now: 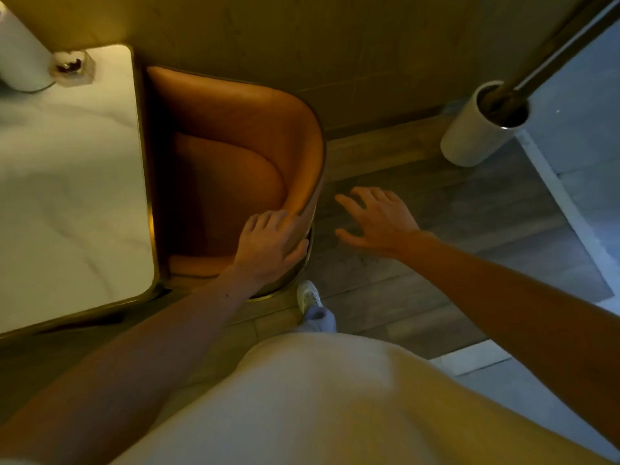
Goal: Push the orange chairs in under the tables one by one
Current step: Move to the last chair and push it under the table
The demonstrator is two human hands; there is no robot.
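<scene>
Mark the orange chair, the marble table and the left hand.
orange chair (235, 105): head view, inside of the curved backrest.
marble table (67, 169): head view, bare white top.
left hand (268, 245): head view, back of the hand.

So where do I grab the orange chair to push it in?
Grab the orange chair by the top rim of its curved backrest, coming from the open floor side, away from the table. The seat faces the table, so a push there should send it straight under. The left hand grips that rim; the right hand hovers open nearby.
</scene>
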